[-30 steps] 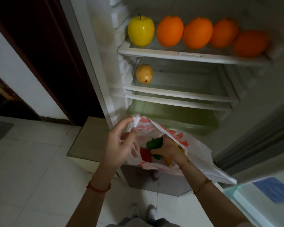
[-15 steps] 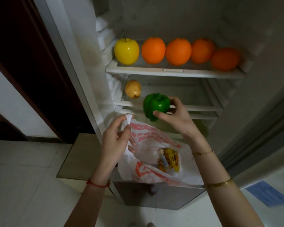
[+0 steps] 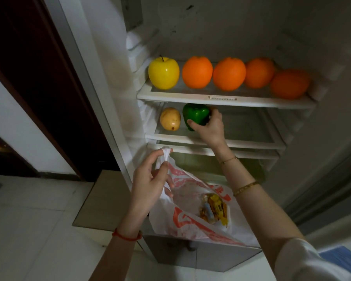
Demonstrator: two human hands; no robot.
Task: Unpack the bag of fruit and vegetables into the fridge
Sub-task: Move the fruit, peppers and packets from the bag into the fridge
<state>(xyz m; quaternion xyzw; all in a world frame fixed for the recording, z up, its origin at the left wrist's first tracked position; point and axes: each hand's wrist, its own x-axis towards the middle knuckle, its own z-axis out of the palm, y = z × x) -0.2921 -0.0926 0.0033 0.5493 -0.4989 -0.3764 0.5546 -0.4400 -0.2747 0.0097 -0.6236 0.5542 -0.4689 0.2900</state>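
A dark brown wooden door [image 3: 39, 82] fills the upper left of the frame, its edge meeting a white wall [image 3: 14, 126] at left. Pale floor tiles [image 3: 28, 230] spread across the lower left, with a beige mat [image 3: 101, 199] at centre. A blue sheet [image 3: 344, 258] lies at the lower right corner.

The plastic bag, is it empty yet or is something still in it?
Not empty: the plastic bag, held up by the left hand, still shows yellow packaged items through its open mouth.
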